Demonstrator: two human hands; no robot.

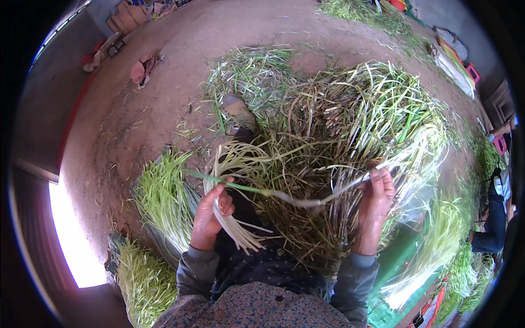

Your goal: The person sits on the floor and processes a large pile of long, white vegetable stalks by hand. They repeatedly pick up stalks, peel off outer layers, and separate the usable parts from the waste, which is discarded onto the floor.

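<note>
- Stalk (290, 198): long, thin, green at left, pale and dirty toward right, stretched between both hands.
- Left hand (210, 216) grips it plus a white bunch (235, 229).
- Right hand (377, 199) pinches its end.

Place: farm sorting yard or shed, bare ground underfoot.
Floor: packed earth floor (164, 82), strewn with plant scraps.
Main heap: large pile of green-and-white stalks (355, 131), mid-floor.
Left of heap: trimmed bundles (161, 197) laid in rows.
Beyond heap: more greens (366, 11) by the far wall.
Right of heap: crates (456, 60).
</note>
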